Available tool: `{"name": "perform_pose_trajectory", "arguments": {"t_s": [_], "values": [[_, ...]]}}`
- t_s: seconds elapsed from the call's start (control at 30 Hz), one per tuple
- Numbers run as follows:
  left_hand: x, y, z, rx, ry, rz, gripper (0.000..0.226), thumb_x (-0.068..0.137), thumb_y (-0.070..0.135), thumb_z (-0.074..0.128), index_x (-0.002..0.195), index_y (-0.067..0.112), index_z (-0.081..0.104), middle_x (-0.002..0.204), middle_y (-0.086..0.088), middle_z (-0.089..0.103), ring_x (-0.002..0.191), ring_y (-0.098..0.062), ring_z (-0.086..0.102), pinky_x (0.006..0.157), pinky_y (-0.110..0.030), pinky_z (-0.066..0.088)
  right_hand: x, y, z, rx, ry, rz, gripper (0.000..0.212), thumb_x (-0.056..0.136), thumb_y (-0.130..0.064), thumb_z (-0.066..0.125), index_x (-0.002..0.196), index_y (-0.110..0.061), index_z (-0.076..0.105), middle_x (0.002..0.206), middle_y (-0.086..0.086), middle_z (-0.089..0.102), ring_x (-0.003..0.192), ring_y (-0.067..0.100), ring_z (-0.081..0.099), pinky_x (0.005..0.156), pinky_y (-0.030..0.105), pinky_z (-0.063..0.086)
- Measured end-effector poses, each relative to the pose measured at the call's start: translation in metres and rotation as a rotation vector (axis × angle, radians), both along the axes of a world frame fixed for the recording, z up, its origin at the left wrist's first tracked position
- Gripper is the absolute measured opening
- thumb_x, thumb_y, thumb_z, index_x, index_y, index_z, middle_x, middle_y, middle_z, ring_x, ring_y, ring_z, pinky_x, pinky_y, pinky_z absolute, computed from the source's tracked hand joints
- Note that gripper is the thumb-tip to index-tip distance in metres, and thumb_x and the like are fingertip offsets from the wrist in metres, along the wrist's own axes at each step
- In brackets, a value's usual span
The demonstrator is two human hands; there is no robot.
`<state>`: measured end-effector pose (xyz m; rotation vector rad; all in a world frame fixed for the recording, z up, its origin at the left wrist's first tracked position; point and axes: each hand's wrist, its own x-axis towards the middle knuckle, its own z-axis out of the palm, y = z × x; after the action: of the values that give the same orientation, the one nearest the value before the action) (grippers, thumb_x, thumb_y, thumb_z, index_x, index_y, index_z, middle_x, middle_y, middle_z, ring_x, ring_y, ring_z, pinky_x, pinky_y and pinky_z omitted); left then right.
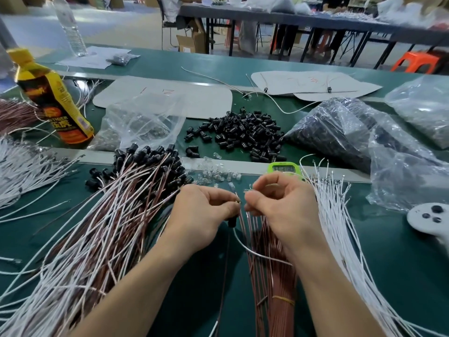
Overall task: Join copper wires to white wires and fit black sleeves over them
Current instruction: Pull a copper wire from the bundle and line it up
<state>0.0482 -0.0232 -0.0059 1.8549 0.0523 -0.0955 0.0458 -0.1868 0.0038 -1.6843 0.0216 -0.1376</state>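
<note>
The lower edge of the green timer [283, 167] is covered by the right hand [279, 205]; its display is too small to read. Directly below the timer, the right hand pinches a small part [246, 190] that cannot be identified. Below-left of the timer, the left hand [206, 210] pinches the white wire [245, 246]; its thumb half covers the black sleeve [232, 223], and the contact between the fingertips cannot be resolved. Far right of the timer, a white controller [427, 220] is cut off by the frame edge. Below the timer, the copper wire bundle [279, 305] passes under the right wrist and leaves the bottom edge.
</note>
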Motion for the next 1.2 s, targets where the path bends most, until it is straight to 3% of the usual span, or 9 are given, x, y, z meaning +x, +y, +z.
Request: {"name": "perform_pose_trajectory", "arguments": {"t_s": [0.17,0.3,0.47,0.6,0.77,0.93,1.2], "values": [[-0.002,0.001,0.001,0.073,-0.027,-0.025,0.018,0.082,0.009,0.083,0.077,0.026,0.08,0.069,0.01,0.077,0.067,-0.002,0.074,0.063,-0.01,0.051,-0.004,-0.004,-0.008,0.087,0.008,0.087,0.019,0.077,0.002,0.079,0.081,-0.017,0.077,0.073,0.011,0.076,0.07,0.027,0.077,0.062,0.027,0.06],[-0.002,0.001,-0.001,0.105,-0.044,-0.029,0.02,0.08,0.011,0.084,0.073,0.029,0.079,0.067,0.012,0.076,0.058,0.005,0.067,0.059,-0.007,0.047,-0.003,-0.007,-0.012,0.042,0.036,0.023,0.018,0.081,0.002,0.08,0.087,-0.014,0.075,0.071,0.009,0.077,0.064,0.024,0.076,0.057,0.025,0.058],[-0.003,0.003,0.0,0.113,-0.043,-0.082,0.022,0.081,0.011,0.084,0.074,0.031,0.08,0.067,0.011,0.076,0.062,0.001,0.07,0.062,-0.01,0.052,-0.003,-0.006,-0.012,-0.024,0.022,0.041,0.017,0.078,-0.005,0.086,0.077,-0.016,0.074,0.061,0.009,0.072,0.052,0.022,0.069,0.052,0.036,0.059],[-0.004,0.003,0.0,0.131,-0.059,-0.1,0.02,0.081,0.012,0.084,0.077,0.031,0.08,0.067,0.012,0.076,0.06,0.004,0.068,0.06,-0.008,0.049,-0.004,-0.006,-0.012,-0.033,0.025,0.071,0.019,0.078,-0.002,0.086,0.074,-0.015,0.073,0.063,0.01,0.073,0.055,0.027,0.071,0.055,0.039,0.062],[-0.003,0.003,-0.002,0.133,-0.053,-0.089,0.014,0.08,0.015,0.085,0.081,0.028,0.082,0.069,0.012,0.076,0.061,0.002,0.068,0.062,-0.012,0.051,-0.002,-0.008,-0.013,0.064,0.046,0.097,0.022,0.084,0.007,0.076,0.074,-0.012,0.074,0.066,0.014,0.074,0.061,0.028,0.074,0.056,0.027,0.058],[-0.001,0.004,-0.004,0.141,-0.045,-0.09,0.019,0.08,0.015,0.085,0.076,0.033,0.08,0.069,0.011,0.076,0.061,0.002,0.067,0.063,-0.013,0.051,-0.001,-0.007,-0.016,0.048,0.015,0.112,0.02,0.086,0.008,0.073,0.077,-0.01,0.073,0.062,0.012,0.071,0.057,0.023,0.071,0.054,0.026,0.057],[-0.001,0.004,-0.007,0.126,-0.018,-0.089,0.012,0.079,0.014,0.085,0.083,0.025,0.083,0.07,0.01,0.077,0.062,0.002,0.068,0.062,-0.012,0.049,0.0,-0.01,-0.016,0.039,0.005,0.151,0.03,0.086,0.011,0.072,0.073,-0.016,0.074,0.06,0.009,0.071,0.056,0.02,0.07,0.054,0.025,0.056]]}}
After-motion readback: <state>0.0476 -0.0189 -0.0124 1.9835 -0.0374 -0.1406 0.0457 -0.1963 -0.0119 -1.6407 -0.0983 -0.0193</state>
